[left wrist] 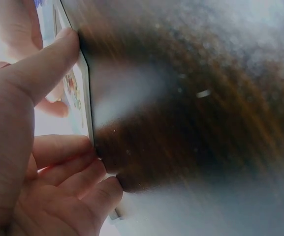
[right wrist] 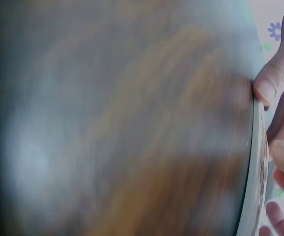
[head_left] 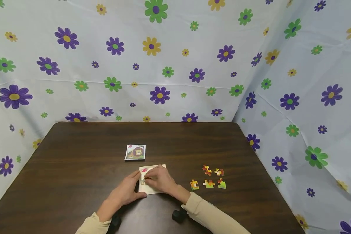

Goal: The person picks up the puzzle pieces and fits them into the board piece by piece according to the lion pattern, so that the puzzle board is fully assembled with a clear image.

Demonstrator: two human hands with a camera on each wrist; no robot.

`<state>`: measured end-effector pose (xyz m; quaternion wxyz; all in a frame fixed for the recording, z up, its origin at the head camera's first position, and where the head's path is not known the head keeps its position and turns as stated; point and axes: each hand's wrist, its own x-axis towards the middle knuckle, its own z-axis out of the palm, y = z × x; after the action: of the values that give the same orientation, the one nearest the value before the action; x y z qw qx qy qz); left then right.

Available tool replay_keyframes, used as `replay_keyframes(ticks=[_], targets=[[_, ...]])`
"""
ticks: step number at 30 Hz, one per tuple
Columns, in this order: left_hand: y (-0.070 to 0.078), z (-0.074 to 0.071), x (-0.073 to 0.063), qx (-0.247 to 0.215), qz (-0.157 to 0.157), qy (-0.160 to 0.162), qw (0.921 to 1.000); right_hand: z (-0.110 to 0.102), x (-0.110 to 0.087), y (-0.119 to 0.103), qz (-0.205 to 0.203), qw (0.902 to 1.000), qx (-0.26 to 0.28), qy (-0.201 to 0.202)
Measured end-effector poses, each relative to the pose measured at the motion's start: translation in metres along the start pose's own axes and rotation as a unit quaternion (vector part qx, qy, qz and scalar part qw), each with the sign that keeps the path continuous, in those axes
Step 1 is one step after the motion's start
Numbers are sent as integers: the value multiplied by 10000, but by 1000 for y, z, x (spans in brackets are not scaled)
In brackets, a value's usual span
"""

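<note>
A square, pale puzzle board (head_left: 153,190) lies near the middle of the table, with a bit of printed picture showing along its left part. My left hand (head_left: 128,190) holds the board's left side, thumb at the near edge and fingers at the far left corner. In the left wrist view, fingertips (left wrist: 85,145) meet the board's rim. Over the board, my right hand (head_left: 161,179) pinches a small puzzle piece, mostly hidden by the fingers, down at the board's left part. In the right wrist view, the board's edge (right wrist: 254,167) runs beside the fingers.
Several loose puzzle pieces (head_left: 209,184) lie to the right of the board. Behind it is a square picture card (head_left: 137,152) with a lion on it. The dark wooden table (head_left: 84,156) meets flowered cloth (head_left: 169,78) at the back and right. Black wrist devices (head_left: 179,215) sit under the forearms.
</note>
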<state>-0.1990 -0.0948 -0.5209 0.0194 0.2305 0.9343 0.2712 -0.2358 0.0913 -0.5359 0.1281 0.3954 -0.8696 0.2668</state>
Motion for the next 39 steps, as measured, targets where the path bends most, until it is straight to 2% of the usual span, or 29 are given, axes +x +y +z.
replay_keyframes(ticks=[3, 7, 11, 15, 26, 33, 39], targets=[[0, 2, -1, -55, -3, 46, 10000, 5, -1, -2, -84, 9993, 278, 215], [1, 1, -2, -44, -12, 80, 10000, 9, -1, -2, -48, 9990, 326, 309], [2, 0, -4, -14, -29, 41, 10000, 12, -2, -1, -53, 9997, 130, 178], [2, -2, -5, 23, -55, 51, 10000, 12, -2, -1, -302, 9993, -188, 124], [1, 1, -3, 95, 33, 108, 9999, 13, -5, -2, -378, 9989, 3, 265], [1, 1, -3, 0, -82, 23, 10000, 12, -4, -3, -392, 9982, -401, 191], [1, -1, -1, 86, 18, 18, 10000, 13, -2, -2, -438, 9978, -454, 208]])
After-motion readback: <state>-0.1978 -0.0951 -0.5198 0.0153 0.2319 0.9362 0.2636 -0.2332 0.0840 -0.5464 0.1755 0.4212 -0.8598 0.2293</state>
